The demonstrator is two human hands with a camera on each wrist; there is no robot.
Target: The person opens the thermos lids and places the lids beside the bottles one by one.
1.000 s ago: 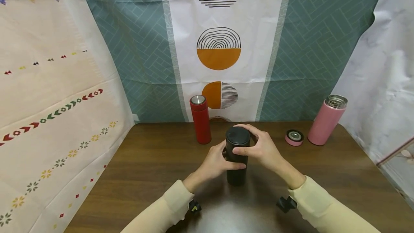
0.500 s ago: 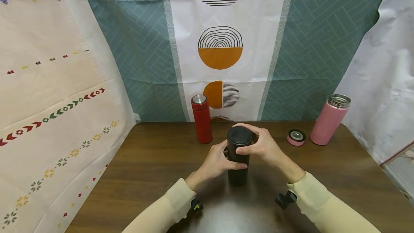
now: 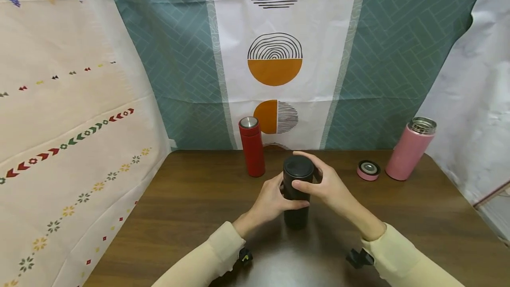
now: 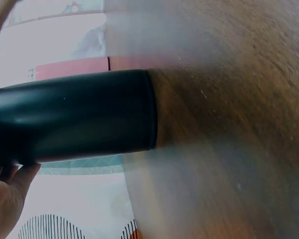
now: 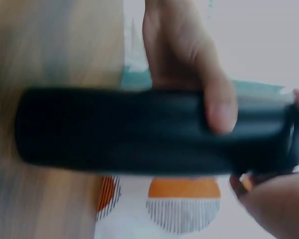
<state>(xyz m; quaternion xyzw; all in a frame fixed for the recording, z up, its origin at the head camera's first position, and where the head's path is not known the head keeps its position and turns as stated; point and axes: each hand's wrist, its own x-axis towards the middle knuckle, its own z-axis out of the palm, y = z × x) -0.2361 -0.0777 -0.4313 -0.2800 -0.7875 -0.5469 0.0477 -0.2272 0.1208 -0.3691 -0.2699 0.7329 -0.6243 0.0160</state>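
A black flask point(image 3: 296, 219) stands upright on the wooden table in front of me, its black lid point(image 3: 299, 166) at the top. My left hand point(image 3: 272, 200) grips the body, thumb across the front. Higher up, my right hand point(image 3: 324, 183) holds the lid end, with its thumb at the front and fingers around the far side. In the left wrist view the flask point(image 4: 84, 117) lies across the picture, its base at the tabletop. The right wrist view is blurred but shows the left thumb point(image 5: 220, 112) pressed along the flask. Most of the left fingers are hidden behind it.
Behind the flask stands a red flask point(image 3: 253, 149) with a silver-topped lid. At the back right are an uncapped pink flask point(image 3: 408, 154) and its pink lid point(image 3: 368, 170), lying with its inside upward. Patterned cloths hang behind and beside the wooden table point(image 3: 191, 198).
The whole head view has shifted slightly, so everything appears a little further right. Both hands keep nearly the same hold on the black flask.
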